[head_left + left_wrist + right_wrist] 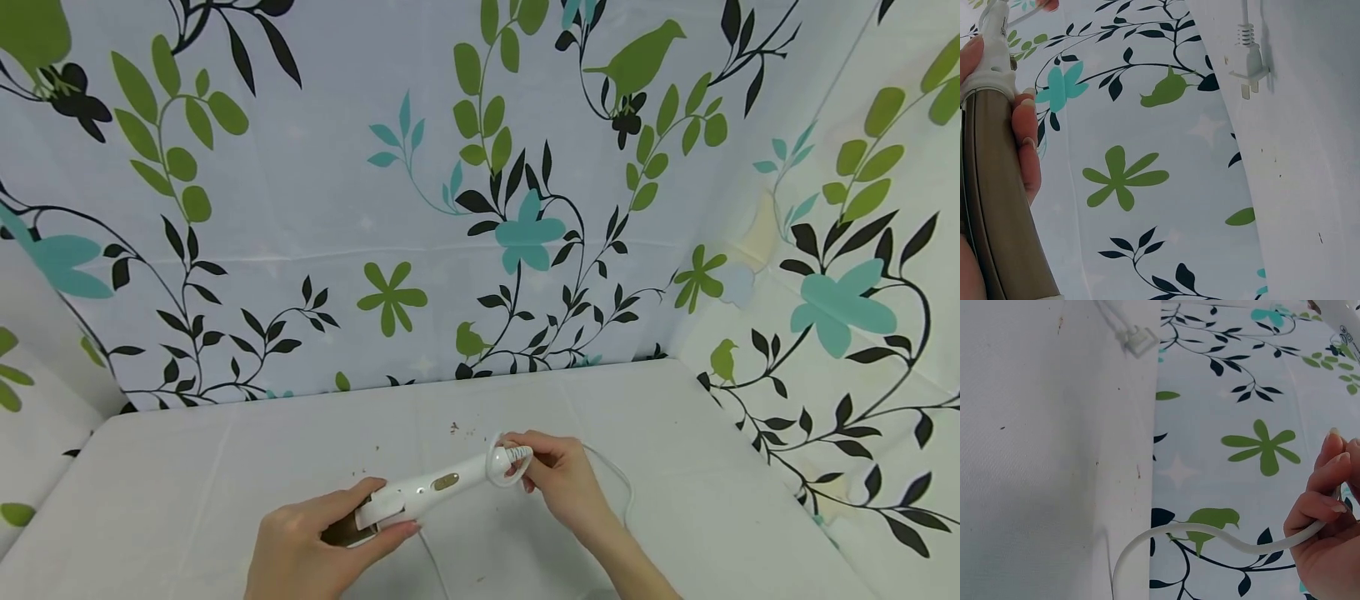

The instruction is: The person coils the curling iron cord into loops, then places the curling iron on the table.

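Observation:
A white hair straightener (420,495) with a small gold panel is held above the table, tilted slightly up to the right. My left hand (311,533) grips it by the plate end, thumb on one side and fingers on the other. Its long brown outer shell (1007,187) runs down the left wrist view. Near the tail end, the white cord (1210,530) loops around the handle. My right hand (558,477) pinches the cord by the tail, and in the right wrist view the cord runs out from between its curled fingers.
A white two-prong plug (1249,65) lies on the white table (187,500). Small dark specks are scattered over the tabletop. A curtain (315,208) printed with leaves, birds and flowers hangs behind the table and along its sides.

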Tool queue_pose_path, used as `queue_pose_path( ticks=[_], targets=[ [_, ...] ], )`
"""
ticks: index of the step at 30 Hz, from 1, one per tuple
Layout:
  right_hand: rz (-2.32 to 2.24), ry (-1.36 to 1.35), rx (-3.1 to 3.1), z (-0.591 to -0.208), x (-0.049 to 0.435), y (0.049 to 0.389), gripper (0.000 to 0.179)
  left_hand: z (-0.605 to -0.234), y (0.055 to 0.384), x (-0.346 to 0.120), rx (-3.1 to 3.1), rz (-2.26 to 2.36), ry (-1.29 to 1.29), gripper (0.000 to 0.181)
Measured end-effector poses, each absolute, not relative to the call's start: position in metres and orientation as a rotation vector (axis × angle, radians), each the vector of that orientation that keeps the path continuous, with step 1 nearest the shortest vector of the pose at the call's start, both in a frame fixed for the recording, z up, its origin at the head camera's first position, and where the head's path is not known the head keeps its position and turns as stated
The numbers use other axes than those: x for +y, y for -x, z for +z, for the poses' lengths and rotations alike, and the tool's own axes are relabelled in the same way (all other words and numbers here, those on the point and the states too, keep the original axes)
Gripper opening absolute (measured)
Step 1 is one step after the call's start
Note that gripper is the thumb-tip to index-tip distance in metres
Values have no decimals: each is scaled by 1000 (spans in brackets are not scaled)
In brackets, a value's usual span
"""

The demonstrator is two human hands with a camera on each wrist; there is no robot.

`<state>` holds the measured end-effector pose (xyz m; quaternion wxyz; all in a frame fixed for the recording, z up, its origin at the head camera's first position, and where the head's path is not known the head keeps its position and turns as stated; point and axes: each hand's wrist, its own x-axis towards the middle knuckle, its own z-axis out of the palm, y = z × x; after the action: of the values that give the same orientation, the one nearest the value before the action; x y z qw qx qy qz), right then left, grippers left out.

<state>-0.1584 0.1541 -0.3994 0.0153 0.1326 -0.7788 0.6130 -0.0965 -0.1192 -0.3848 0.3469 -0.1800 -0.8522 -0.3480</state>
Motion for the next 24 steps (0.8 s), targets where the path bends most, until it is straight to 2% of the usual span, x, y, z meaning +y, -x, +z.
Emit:
queue_pose_path(
  ticks=[7,18,24],
  targets=[
    [1816,-506,-2535,-402,149,156,13,-384,96,-119,-2200,-881,412,43],
    [1685,-613,-2655,-404,146,153,21,-382,97,-118,-2255,-830,216,43],
    [1664,-661,-2673,-402,147,152,22,-385,100,-122,-2203,-784,245,45]
  ],
)
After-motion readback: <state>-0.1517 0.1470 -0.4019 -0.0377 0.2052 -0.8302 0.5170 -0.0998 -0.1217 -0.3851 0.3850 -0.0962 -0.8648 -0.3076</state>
